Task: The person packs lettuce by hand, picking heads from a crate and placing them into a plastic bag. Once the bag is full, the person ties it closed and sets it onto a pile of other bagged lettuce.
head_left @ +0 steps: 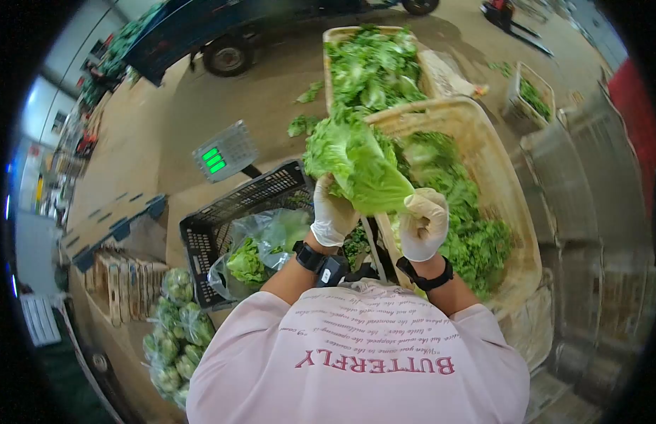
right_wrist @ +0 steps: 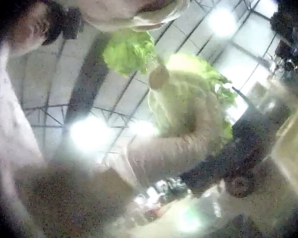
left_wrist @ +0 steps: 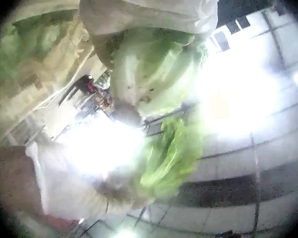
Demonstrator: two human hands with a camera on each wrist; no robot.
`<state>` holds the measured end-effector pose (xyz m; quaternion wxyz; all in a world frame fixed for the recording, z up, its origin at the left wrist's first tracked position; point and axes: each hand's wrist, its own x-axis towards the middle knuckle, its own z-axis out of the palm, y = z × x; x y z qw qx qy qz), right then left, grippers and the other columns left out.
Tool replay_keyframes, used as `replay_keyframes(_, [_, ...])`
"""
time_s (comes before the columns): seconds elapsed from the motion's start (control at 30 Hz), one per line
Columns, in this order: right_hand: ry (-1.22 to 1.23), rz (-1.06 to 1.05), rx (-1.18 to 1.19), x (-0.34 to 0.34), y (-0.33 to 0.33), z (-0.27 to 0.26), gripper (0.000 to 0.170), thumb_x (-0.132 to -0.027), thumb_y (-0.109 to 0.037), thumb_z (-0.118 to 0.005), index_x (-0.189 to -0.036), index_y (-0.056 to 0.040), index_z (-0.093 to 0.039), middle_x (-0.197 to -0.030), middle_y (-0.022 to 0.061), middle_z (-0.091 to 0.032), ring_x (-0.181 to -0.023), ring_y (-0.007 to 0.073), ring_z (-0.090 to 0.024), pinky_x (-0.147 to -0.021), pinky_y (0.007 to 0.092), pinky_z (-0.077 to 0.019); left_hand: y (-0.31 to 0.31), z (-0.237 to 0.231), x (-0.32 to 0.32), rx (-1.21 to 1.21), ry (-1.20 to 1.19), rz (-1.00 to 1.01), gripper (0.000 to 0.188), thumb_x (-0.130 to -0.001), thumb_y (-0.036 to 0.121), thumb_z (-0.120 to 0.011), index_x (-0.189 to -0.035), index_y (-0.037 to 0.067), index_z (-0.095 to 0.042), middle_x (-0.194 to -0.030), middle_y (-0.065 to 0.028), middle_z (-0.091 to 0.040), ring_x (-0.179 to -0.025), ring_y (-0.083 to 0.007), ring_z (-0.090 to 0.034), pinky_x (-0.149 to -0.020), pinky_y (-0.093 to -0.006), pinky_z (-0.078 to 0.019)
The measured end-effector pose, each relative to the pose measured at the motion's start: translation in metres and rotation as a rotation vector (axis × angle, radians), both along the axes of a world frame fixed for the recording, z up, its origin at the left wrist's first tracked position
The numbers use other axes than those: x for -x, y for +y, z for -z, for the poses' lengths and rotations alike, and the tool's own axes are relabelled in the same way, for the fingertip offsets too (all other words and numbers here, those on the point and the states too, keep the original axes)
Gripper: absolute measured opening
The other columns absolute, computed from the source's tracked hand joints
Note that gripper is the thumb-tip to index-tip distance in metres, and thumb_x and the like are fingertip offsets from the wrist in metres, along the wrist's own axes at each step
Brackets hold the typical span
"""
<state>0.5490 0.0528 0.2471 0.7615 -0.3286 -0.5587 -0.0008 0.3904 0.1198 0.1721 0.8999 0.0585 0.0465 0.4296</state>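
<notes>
A head of green lettuce [head_left: 360, 162] is held up over the crates. My white-gloved left hand [head_left: 333, 212] grips it from below at its left side; in the left wrist view that hand [left_wrist: 149, 17] covers the top, with the pale lettuce base [left_wrist: 151, 74] under it. At the lettuce's right edge, my gloved right hand [head_left: 425, 225] has curled fingers that pinch an outer leaf. The right wrist view shows the left hand [right_wrist: 174, 153] around the lettuce [right_wrist: 184, 94]; the fingertips of the right hand [right_wrist: 134, 12] are partly hidden there.
Beneath the right hand is a cream crate [head_left: 508, 205] of loose lettuce, with another full crate [head_left: 328, 71] beyond. A black crate [head_left: 194, 244] at left holds a plastic bag [head_left: 275, 230] with lettuce. Behind it stands a lit scale display [head_left: 213, 160]. Bagged vegetables [head_left: 176, 339] lie lower left.
</notes>
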Motion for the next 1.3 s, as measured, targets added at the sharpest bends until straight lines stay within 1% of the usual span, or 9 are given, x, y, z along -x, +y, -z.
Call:
replay_keyframes(0.27, [-0.554,0.222,0.837,-0.035,0.176,-0.012,0.051,-0.088,-0.031,-0.058,-0.125,0.0020,-0.046,-0.120,0.0197,-0.055,-0.112,0.0300,-0.050,-0.097,0.0414,-0.0387,0.005,-0.007,0.060,-0.101,-0.107,-0.304,0.061,-0.086,0.049,-0.042,-0.134,0.010,-0.042,-0.133,-0.0110,-0.048,-0.121,-0.0295,-0.046,-0.102,-0.0461,-0.0364])
replay_keyframes(0.37, [0.182,-1.016,1.815,0.025,0.126,0.054,0.075,-0.086,-0.055,-0.054,-0.136,-0.0024,-0.036,-0.118,0.0144,-0.057,-0.108,0.0213,-0.055,-0.082,0.0335,-0.0497,0.008,-0.021,0.076,-0.078,0.032,-0.417,0.058,-0.089,0.046,-0.042,-0.135,0.010,-0.041,-0.133,-0.0121,-0.047,-0.120,-0.0293,-0.047,-0.103,-0.0457,-0.0359])
replay_keyframes(0.57, [0.314,-0.694,0.993,0.097,0.062,0.062,0.042,-0.090,-0.036,-0.058,-0.117,-0.0031,-0.057,-0.092,0.0035,-0.065,-0.076,0.0198,-0.063,-0.061,0.0338,-0.0484,0.009,-0.019,0.100,-0.290,0.329,-0.489,0.057,-0.095,0.040,-0.041,-0.141,0.008,-0.030,-0.141,-0.0125,-0.038,-0.131,-0.0244,-0.035,-0.111,-0.0440,-0.0227])
replay_keyframes(0.63, [-0.535,-0.066,0.773,0.105,0.066,0.059,0.039,-0.086,-0.029,-0.062,-0.117,-0.0054,-0.057,-0.089,0.0065,-0.064,-0.071,0.0261,-0.062,-0.061,0.0343,-0.0483,0.010,-0.006,0.103,-0.222,0.389,-0.364,0.058,-0.093,0.046,-0.044,-0.139,0.011,-0.034,-0.137,-0.0087,-0.042,-0.124,-0.0239,-0.041,-0.105,-0.0420,-0.0319])
replay_keyframes(0.77, [-0.582,-0.013,0.689,0.130,0.057,0.033,0.041,-0.079,-0.013,-0.066,-0.119,-0.0078,-0.058,-0.097,0.0120,-0.062,-0.080,0.0291,-0.061,-0.068,0.0311,-0.0487,0.008,0.004,0.113,-0.121,0.362,-0.304,0.056,-0.092,0.049,-0.046,-0.133,0.011,-0.042,-0.131,-0.0059,-0.048,-0.115,-0.0215,-0.049,-0.097,-0.0383,-0.0415])
replay_keyframes(1.07, [-0.342,-0.499,0.087,0.150,0.059,0.050,0.008,-0.081,-0.001,-0.059,-0.087,-0.0068,-0.059,-0.079,0.0069,-0.063,-0.075,0.0212,-0.062,-0.066,0.0319,-0.0509,-0.005,0.016,0.157,0.086,0.093,-0.545,0.073,-0.078,0.064,-0.052,-0.133,0.017,-0.042,-0.131,-0.0072,-0.048,-0.117,-0.0267,-0.049,-0.091,-0.0473,-0.0441])
replay_keyframes(1.1, [0.086,-0.927,0.281,0.135,0.086,0.081,0.005,-0.087,-0.005,-0.054,-0.087,-0.0053,-0.058,-0.076,0.0059,-0.061,-0.070,0.0205,-0.060,-0.064,0.0303,-0.0503,-0.012,0.009,0.163,0.105,0.088,-0.571,0.074,-0.076,0.063,-0.055,-0.132,0.016,-0.043,-0.130,-0.0070,-0.049,-0.117,-0.0276,-0.049,-0.091,-0.0486,-0.0438])
replay_keyframes(1.23, [-0.638,0.460,0.856,0.082,0.187,0.056,0.074,-0.083,-0.049,-0.059,-0.134,0.0006,-0.036,-0.125,0.0296,-0.047,-0.113,0.0396,-0.051,-0.087,0.0406,-0.0481,-0.052,0.034,0.225,-0.071,0.274,-0.702,0.083,-0.072,0.063,-0.060,-0.135,0.013,-0.038,-0.134,-0.0088,-0.044,-0.123,-0.0285,-0.042,-0.099,-0.0486,-0.0368])
replay_keyframes(1.3, [-0.755,0.130,0.830,0.108,0.161,0.081,0.090,-0.077,-0.055,-0.063,-0.139,-0.0009,-0.026,-0.133,0.0318,-0.035,-0.121,0.0418,-0.042,-0.095,0.0421,-0.0422,-0.081,0.037,0.258,-0.187,0.433,-0.699,0.087,-0.074,0.062,-0.062,-0.138,0.011,-0.032,-0.136,-0.0088,-0.041,-0.127,-0.0275,-0.038,-0.107,-0.0475,-0.0286])
